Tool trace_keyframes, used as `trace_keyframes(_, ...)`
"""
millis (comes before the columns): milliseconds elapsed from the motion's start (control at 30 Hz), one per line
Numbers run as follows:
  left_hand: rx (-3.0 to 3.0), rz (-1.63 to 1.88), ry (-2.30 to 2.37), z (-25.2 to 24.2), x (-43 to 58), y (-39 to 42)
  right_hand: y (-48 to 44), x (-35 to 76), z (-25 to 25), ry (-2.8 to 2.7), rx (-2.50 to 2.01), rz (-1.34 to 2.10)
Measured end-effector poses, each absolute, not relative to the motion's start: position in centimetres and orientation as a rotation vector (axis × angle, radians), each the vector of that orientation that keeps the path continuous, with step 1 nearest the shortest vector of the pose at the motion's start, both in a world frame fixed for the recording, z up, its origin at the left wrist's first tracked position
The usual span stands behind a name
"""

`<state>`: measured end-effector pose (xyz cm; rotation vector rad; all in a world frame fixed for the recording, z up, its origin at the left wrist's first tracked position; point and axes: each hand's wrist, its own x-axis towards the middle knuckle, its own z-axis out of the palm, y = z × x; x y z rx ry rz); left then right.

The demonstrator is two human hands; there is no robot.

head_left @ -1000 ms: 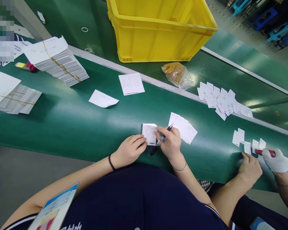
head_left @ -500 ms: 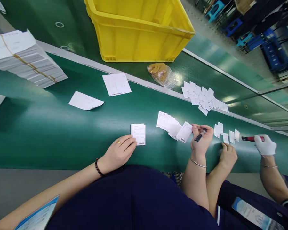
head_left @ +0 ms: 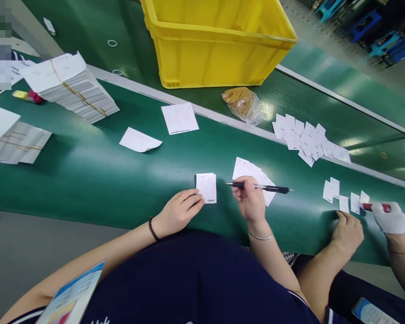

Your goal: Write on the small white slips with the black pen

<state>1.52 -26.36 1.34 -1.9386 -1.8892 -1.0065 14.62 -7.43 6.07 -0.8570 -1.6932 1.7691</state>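
Observation:
My left hand lies on the green table, its fingertips pressing the left and lower edge of a small stack of printed white slips. To the right of the stack, my right hand is closed round a black pen, whose tip points left toward the stack. Behind my right hand a fanned row of printed slips is partly covered by the hand and the pen. A curled white sheet and a flat square paper pile lie farther back on the left.
A yellow crate stands at the back, with a bag of rubber bands before it. Banded paper stacks are at left. Loose slips lie back right. Nearer right, a co-worker's bare hand and gloved hand work among small slips.
My right hand has moved left from the fanned slips toward the stack, and the pen has turned to point left. My left hand stays at the stack. The view has shifted left.

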Motion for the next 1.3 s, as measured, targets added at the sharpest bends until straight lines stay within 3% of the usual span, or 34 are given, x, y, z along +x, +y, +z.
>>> trace_keyframes(100,-1.943,-0.974,-1.892,1.4,1.5,-26.4,-9.4,13.2,5.6,-1.879,-0.753,1.896)
trace_keyframes(300,-1.951,-0.981,-1.922,1.3,1.5,-26.5,-10.2,12.3,4.7,-2.271,-0.580,1.330)
trace_keyframes(567,-1.942,-0.990,-1.942,1.1,1.6,-26.5,-10.6,12.0,4.7,-2.433,-0.427,1.044)
trace_keyframes(1300,-1.944,-1.002,-1.925,1.1,1.5,-26.4,-10.7,11.8,4.4,-2.479,-0.367,0.959)
